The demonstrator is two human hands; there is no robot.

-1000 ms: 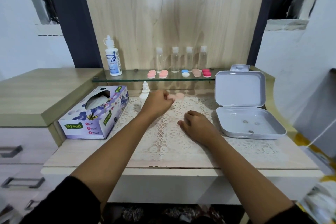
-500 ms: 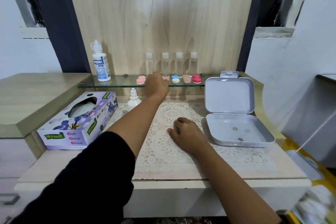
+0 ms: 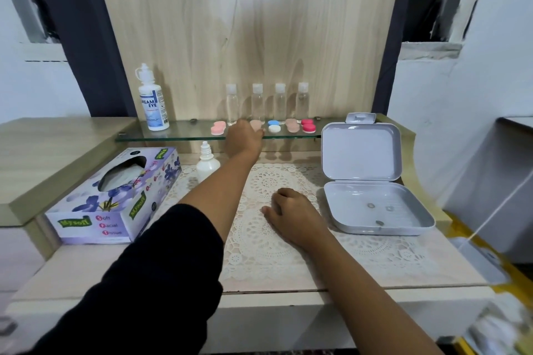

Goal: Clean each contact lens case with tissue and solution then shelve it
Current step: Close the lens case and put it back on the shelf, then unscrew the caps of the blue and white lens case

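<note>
My left hand (image 3: 243, 140) meets the peach lens case (image 3: 256, 124) on the glass shelf (image 3: 178, 135), grip hidden, right of the "Dream Eye" bottle (image 3: 153, 105); my right hand (image 3: 291, 215) rests loosely curled, well right of the "Mysoft" tissue box (image 3: 115, 199).

— Your glass shelf (image 3: 178, 134) carries a solution bottle (image 3: 153, 106) upright at its left end, and four clear bottles (image 3: 257, 104) in a row against the back panel.

— In front of those you have a line of lens cases: a pink case (image 3: 217, 127), a peach case (image 3: 256, 125), a blue-and-white case (image 3: 273, 126), a tan case (image 3: 292, 125) and a red-and-pink case (image 3: 308, 125). Your left hand (image 3: 243, 138) covers part of the peach case.

— Below, your desk top (image 3: 86, 262) bears a lace mat (image 3: 268, 248), with a tissue box (image 3: 115, 196) at the mat's left edge.

— On that mat you have a small white dropper bottle (image 3: 207, 163) at the far left corner and an open grey box (image 3: 360, 153) to the right. Your right hand (image 3: 294, 216) rests just left of the box.
</note>
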